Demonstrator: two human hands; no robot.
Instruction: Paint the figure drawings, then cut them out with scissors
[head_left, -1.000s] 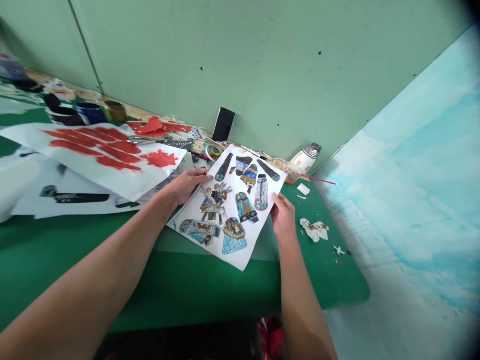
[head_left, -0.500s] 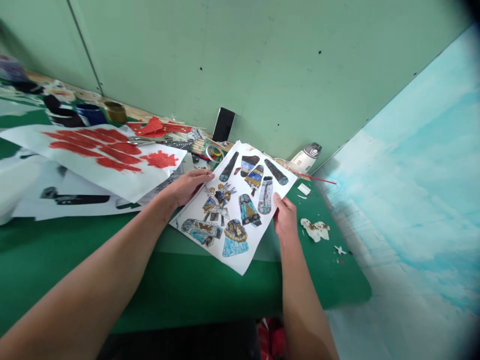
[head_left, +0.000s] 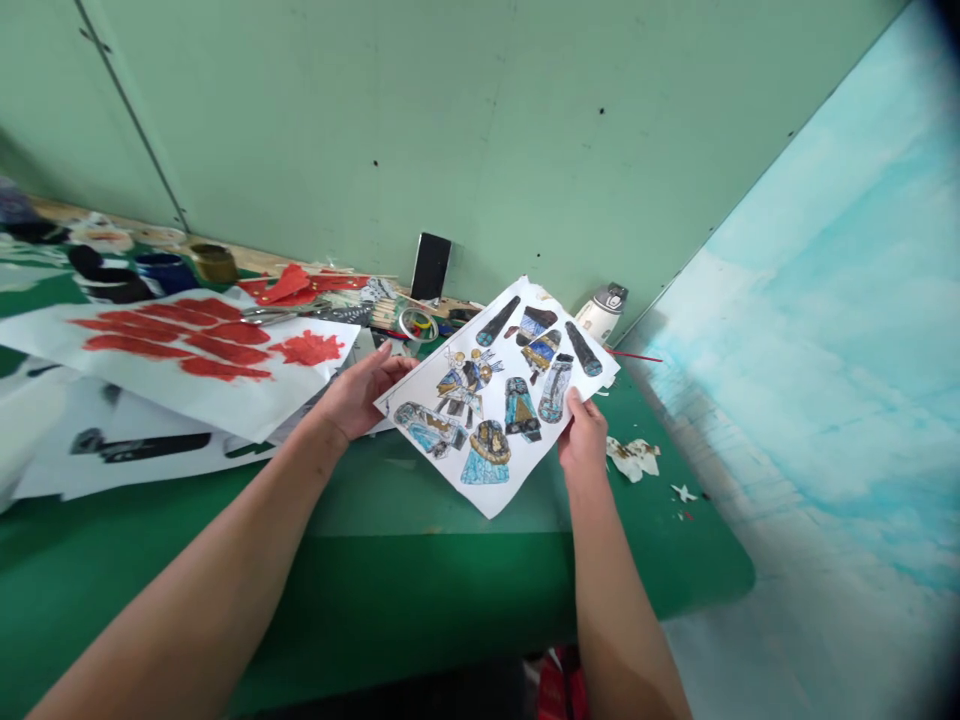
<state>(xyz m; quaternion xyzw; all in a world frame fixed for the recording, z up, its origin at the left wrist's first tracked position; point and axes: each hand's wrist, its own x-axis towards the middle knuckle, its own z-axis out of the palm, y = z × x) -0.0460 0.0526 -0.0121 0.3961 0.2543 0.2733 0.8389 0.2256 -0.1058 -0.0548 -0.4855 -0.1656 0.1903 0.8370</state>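
Observation:
A white sheet of paper [head_left: 491,380] with coloured drawings in blue, black and brown is raised at a tilt over the table. My right hand [head_left: 585,435] grips its right edge, thumb on top and fingers curled underneath. At the sheet's left edge is my left hand [head_left: 364,392], open, the thumb lifted apart from the fingers; whether its fingertips touch the paper I cannot tell. Left of that hand, another sheet with red painted shapes [head_left: 176,345] lies over several papers, one with black painted shapes [head_left: 154,447].
Against the green wall a dark phone [head_left: 431,267] leans upright, near a tape roll [head_left: 418,324]. Paint jars [head_left: 163,272] stand back left. A white device [head_left: 602,312] stands behind the sheet. Crumpled scraps [head_left: 634,458] lie on the green table [head_left: 450,590] at right.
The sheet has shifted right and turned in my right hand. My left thumb has come off the sheet and that hand has opened. The view has moved slightly.

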